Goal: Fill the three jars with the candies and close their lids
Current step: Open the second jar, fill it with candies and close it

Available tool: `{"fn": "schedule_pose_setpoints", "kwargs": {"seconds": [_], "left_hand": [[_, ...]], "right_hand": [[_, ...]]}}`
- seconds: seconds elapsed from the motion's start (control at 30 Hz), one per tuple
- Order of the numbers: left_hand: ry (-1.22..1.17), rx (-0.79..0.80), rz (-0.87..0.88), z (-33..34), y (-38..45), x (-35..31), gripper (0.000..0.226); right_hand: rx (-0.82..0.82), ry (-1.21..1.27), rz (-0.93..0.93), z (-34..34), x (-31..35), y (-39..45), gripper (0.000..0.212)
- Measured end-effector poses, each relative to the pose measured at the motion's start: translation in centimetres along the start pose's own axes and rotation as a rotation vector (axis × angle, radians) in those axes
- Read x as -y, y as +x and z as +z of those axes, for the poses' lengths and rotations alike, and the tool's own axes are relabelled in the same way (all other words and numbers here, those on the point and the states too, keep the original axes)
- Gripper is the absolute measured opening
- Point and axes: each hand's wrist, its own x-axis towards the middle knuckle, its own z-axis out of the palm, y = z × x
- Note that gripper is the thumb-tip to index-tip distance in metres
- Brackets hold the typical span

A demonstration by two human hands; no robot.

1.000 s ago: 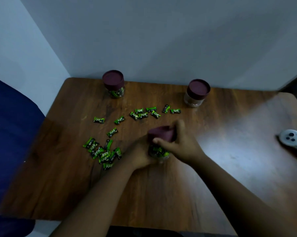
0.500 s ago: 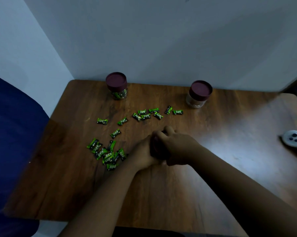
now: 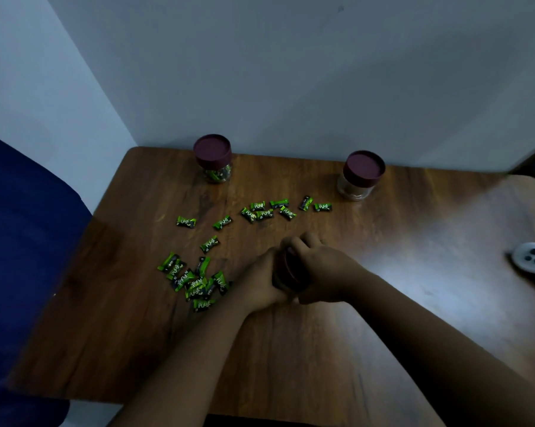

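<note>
Both hands meet around a small jar at the table's middle. My left hand (image 3: 260,282) wraps the jar's body, which is hidden. My right hand (image 3: 318,272) covers its maroon lid (image 3: 290,266), of which only a sliver shows between the fingers. A lidded jar with candies inside (image 3: 214,163) stands at the back left. Another lidded jar (image 3: 360,177) stands at the back right and looks empty. Green-wrapped candies lie loose: a heap (image 3: 195,282) left of my hands and a scattered row (image 3: 275,209) further back.
The wooden table (image 3: 383,334) sits in a wall corner. A white controller (image 3: 532,261) lies near the right edge. A dark blue cushion or seat (image 3: 22,241) borders the table's left side.
One second ago my right hand held the lid tilted above the candy-filled jar. It has since come down over the jar's top, and both hands now enclose it.
</note>
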Motion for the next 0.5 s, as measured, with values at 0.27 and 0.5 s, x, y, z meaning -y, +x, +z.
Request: {"fn": "schedule_pose_setpoints", "kwargs": {"seconds": [0.27,0.5], "left_hand": [[0.264,-0.026,-0.04,1.2,0.1,1.8,0.085],[-0.375,0.013,-0.056,0.0,-1.1,0.6,0.094]], "right_hand": [[0.023,-0.237,-0.108,0.1,1.1,1.0,0.114],[0.006,0.792,0.056,-2.3,-2.1,-0.8,0.091]]}}
